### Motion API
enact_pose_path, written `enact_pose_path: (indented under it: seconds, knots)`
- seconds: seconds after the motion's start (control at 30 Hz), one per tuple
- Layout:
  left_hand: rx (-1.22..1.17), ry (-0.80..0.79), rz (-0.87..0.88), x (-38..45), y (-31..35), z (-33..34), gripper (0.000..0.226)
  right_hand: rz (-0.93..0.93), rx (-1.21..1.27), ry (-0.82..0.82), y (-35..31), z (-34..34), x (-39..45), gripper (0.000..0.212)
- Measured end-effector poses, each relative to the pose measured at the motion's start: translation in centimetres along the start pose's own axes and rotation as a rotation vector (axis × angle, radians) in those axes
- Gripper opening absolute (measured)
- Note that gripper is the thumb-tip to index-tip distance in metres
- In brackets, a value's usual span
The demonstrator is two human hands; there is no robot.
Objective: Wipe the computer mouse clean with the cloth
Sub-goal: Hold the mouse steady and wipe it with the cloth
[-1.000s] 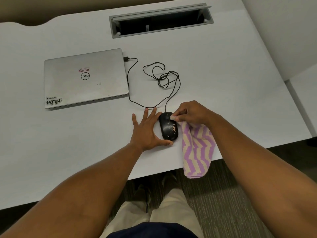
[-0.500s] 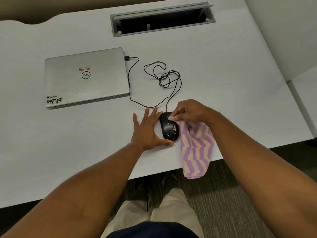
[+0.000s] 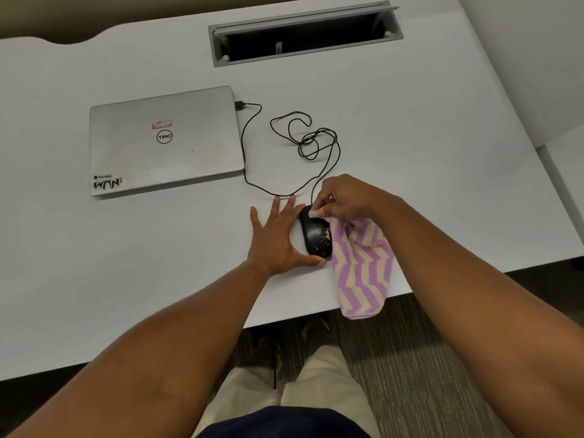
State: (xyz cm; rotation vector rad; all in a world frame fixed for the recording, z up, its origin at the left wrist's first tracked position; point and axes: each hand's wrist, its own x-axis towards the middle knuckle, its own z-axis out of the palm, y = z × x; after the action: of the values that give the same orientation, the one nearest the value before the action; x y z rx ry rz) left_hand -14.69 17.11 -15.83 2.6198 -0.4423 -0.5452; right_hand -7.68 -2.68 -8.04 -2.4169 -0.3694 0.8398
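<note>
Black wired mouse and striped cloth near the front edge of the white surface.

The mouse lies flat, long axis pointing away from the viewer, its top flecked with pale marks; its black cable runs back in loose loops. The cloth, in purple and cream zigzag stripes, lies just right of the mouse, one bunched corner touching the mouse's far end, its near end drooping over the surface edge.

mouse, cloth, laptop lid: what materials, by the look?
Mouse: black plastic, semi-gloss sheen, pale flecks on its right side.
Cloth: soft terry-like fabric, purple and cream zigzag, drapes limply over the desk edge.
Laptop lid: probably brushed aluminium or silver-painted plastic; matte, even grey.
</note>
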Motion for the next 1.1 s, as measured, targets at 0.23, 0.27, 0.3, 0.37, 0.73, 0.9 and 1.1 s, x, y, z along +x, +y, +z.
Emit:
enact_pose_path:
  seconds: [0.23, 0.27, 0.3, 0.37, 0.73, 0.9, 1.1]
  knots:
    - [-0.006, -0.002, 0.004, -0.1, 0.0, -0.1, 0.131, 0.032, -0.051, -0.058, -0.4, 0.7, 0.3, 0.017]
    - [-0.001, -0.003, 0.003, -0.1, 0.0, -0.1, 0.132, 0.040, -0.057, -0.099, -0.4, 0.6, 0.3, 0.015]
    - [0.002, -0.005, 0.001, -0.1, 0.0, -0.1, 0.132, 0.042, -0.067, -0.140, -0.4, 0.4, 0.4, 0.014]
    - [0.003, -0.008, -0.002, -0.1, 0.1, -0.1, 0.132, 0.040, -0.061, -0.161, -0.3, 0.1, 0.6, 0.013]
    - [0.018, -0.011, -0.003, -0.2, 0.1, -0.3, 0.132, 0.072, -0.083, -0.187, -0.7, 0.5, 1.0, 0.012]
    - [0.012, -0.013, -0.005, -0.1, 0.2, -0.3, 0.132, 0.053, -0.076, -0.175, -0.9, 0.1, 1.0, 0.016]
    - [-0.014, 0.003, 0.004, 0.0, 0.0, -0.1, 0.131, -0.008, -0.182, -0.032, -1.7, 1.1, 1.3, 0.021]
